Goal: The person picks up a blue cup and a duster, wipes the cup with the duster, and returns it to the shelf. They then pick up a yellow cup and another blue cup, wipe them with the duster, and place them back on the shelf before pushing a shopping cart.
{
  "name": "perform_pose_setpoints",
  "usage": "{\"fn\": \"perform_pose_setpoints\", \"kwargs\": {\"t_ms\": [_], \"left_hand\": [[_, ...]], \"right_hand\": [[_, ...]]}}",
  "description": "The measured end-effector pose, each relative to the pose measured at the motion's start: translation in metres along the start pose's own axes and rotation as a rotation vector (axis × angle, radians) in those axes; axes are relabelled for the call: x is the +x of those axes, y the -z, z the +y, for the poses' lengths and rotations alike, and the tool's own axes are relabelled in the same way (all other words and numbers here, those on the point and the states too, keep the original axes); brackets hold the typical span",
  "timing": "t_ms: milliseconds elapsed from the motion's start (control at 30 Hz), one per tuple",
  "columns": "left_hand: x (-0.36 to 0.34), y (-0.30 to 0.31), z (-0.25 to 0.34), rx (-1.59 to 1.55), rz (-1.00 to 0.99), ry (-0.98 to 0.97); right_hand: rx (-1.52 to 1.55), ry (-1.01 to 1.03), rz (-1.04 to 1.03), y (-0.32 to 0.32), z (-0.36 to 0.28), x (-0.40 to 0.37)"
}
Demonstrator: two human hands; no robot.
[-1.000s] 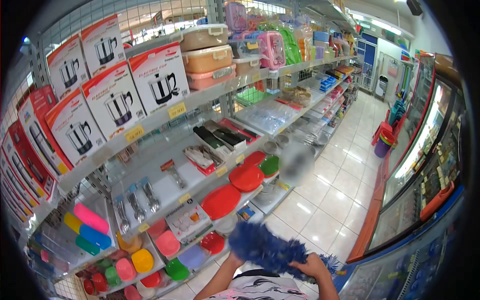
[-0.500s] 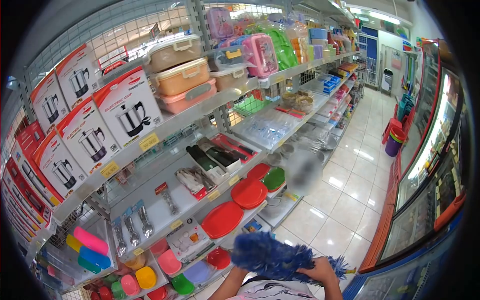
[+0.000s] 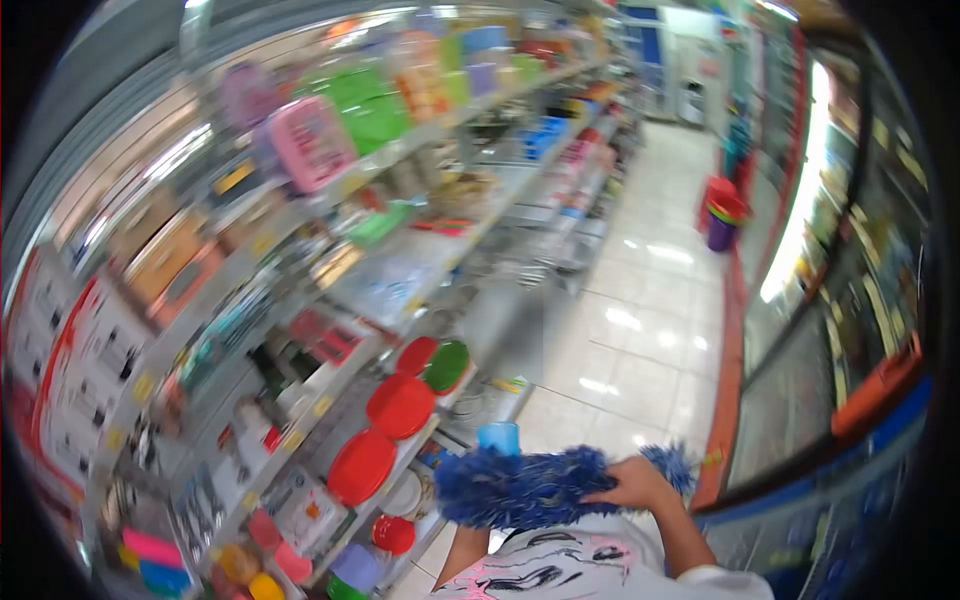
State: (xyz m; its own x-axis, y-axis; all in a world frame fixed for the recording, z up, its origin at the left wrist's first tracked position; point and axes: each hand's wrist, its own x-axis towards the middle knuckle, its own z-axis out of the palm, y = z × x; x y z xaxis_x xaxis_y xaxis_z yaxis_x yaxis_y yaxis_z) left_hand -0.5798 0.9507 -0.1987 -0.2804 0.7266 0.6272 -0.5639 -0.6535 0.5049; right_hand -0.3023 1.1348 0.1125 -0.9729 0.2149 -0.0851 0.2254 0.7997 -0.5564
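A fluffy blue duster (image 3: 520, 485) lies crosswise in front of my body. My right hand (image 3: 635, 483) is closed around it towards its right end, where a short yellowish tip (image 3: 712, 458) sticks out. My left forearm rises behind the duster's left part, which hides that hand, so its fingers cannot be seen. Just above the duster's left half shows a light blue cup-like thing (image 3: 498, 438); whether my left hand holds it cannot be told.
To my left runs a shelf rack with red oval lids (image 3: 362, 467), a green lid (image 3: 447, 367), pink boxes and boxed electric cups (image 3: 95, 365). Glass-door fridges (image 3: 850, 250) line the right side. Between them the tiled aisle (image 3: 640, 290) leads to red and purple buckets (image 3: 722, 225).
My view has swung to the right and is blurred, so the shelves have slid left. The light blue cup-like thing now shows above the duster. My right hand keeps its hold.
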Motion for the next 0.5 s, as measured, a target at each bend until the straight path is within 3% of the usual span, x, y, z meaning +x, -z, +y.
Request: {"fn": "perform_pose_setpoints", "kwargs": {"t_ms": [67,133,167,300,433,500], "left_hand": [[0.025,-0.087,0.037,0.023,0.559,0.116],[0.122,-0.181,0.038,0.128,1.091,0.262],[0.121,-0.172,0.034,0.025,1.185,0.273],[0.153,-0.185,0.026,0.068,1.099,0.44],[0.158,-0.181,-0.009,0.06,0.979,0.384],[0.164,-0.187,-0.025,0.127,0.974,0.431]], "right_hand": [[-0.013,-0.075,0.0,0.009,0.028,0.001],[0.069,-0.226,0.104,0.027,0.051,-0.003],[0.115,-0.292,0.17,0.036,0.059,-0.006],[0.103,-0.472,0.193,0.045,0.096,-0.001],[0.101,-0.153,0.022,0.055,0.101,-0.019],[0.063,-0.144,0.104,0.054,0.109,-0.025]]}}
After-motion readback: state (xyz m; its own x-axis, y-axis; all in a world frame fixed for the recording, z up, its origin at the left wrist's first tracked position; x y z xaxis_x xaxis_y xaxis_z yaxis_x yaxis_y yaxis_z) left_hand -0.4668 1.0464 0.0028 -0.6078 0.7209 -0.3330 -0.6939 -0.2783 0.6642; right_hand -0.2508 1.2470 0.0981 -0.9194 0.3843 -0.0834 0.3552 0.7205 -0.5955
